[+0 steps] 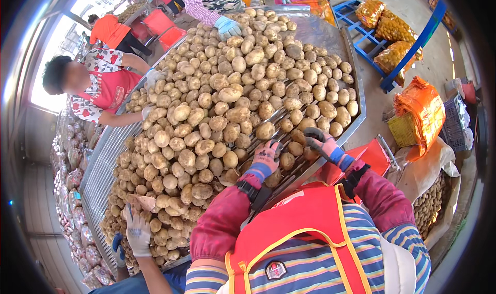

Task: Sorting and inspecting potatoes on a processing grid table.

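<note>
Heaps of soil-marked potatoes (228,95) cover a metal sorting table (104,170) with a slatted top. My left hand (267,156), in a pink work glove with dark fingertips, rests palm down among potatoes near the table's front edge. Its fingers are partly hidden, so a grip cannot be made out. To its right, my right hand (325,144), in a matching glove, is over the potatoes beside the metal rim, fingers curved and apart. No potato shows between them. A loose potato (287,161) lies on the slats between both hands.
Gloved co-workers' hands (228,28) (138,232) reach onto the heap from other sides. A red bin (368,154) stands against the table at my right. Beyond are orange mesh sacks (420,111), a blue pallet frame (362,38) with filled bags, and an open potato sack (434,201).
</note>
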Available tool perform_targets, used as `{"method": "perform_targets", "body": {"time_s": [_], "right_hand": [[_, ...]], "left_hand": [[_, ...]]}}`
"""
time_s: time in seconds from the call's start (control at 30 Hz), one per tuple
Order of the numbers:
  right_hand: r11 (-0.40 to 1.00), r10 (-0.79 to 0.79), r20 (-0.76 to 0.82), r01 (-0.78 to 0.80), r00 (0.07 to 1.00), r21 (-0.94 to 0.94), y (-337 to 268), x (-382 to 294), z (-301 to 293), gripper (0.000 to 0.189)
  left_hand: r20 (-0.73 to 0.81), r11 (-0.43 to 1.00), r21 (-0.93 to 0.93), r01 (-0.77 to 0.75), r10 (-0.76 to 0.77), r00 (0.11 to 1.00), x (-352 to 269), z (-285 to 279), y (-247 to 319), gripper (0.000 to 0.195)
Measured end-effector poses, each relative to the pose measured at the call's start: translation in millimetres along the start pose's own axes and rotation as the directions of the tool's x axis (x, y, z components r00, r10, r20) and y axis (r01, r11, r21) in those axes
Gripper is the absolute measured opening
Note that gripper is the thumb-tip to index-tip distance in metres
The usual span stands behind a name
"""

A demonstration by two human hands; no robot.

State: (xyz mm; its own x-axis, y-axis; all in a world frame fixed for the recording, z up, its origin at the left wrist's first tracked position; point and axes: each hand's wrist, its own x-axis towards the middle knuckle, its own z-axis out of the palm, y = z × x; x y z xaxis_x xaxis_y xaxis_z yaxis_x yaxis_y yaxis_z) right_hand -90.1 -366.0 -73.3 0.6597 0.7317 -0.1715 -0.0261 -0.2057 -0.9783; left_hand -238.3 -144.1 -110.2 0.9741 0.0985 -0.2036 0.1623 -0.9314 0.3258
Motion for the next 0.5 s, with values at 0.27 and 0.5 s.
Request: {"method": "perform_targets", "body": {"time_s": [0.27, 0.5], "right_hand": [[0.405, -0.029, 0.176, 0.173, 0.984, -0.898, -29, 66, 44, 0.056], [0.605, -0.015, 0.295, 0.244, 0.955, -0.758, -20, 100, 47, 0.068]], "left_hand": [[0.047, 0.996, -0.081, -0.030, 0.034, 0.998, -35, -5, 32, 0.074], [0.008, 0.974, -0.211, 0.078, -0.078, 0.997, -35, -3, 17, 0.076]]}}
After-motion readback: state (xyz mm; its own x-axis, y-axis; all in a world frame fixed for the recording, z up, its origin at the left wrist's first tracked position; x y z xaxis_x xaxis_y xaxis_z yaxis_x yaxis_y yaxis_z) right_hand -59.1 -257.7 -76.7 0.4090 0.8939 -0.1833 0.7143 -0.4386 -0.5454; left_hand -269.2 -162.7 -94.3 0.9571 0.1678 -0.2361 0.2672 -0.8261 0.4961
